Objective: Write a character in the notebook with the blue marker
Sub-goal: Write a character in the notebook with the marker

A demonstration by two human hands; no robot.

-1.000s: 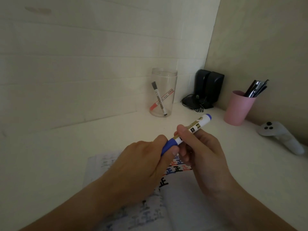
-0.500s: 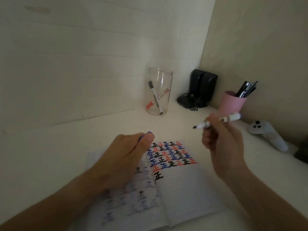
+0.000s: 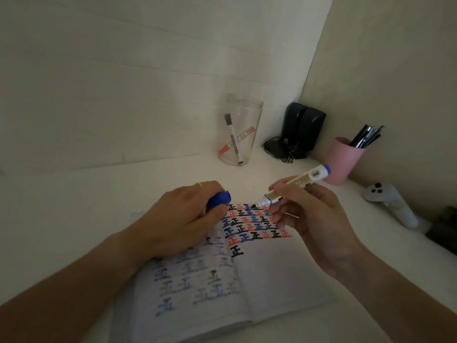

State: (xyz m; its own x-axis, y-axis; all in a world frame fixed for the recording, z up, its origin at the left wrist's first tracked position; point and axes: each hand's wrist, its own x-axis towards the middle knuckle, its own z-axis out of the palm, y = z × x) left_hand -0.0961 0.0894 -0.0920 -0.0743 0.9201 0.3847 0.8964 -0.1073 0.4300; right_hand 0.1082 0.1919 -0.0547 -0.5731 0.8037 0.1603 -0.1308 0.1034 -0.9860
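An open notebook lies on the white desk, its right page carrying rows of black, red and blue characters at the top. My right hand grips the uncapped blue marker, tip pointing down-left and hovering just over the top row of characters. My left hand rests on the notebook's left page and is closed around the blue cap.
A clear cup with two markers stands at the back. Black speakers fill the corner. A pink cup of pens and a white controller sit to the right. A dark object lies at the right edge.
The cap came off the marker and stayed in my left hand. My right hand swung away with the marker, then came back and lowered the tip over the top of the right page.
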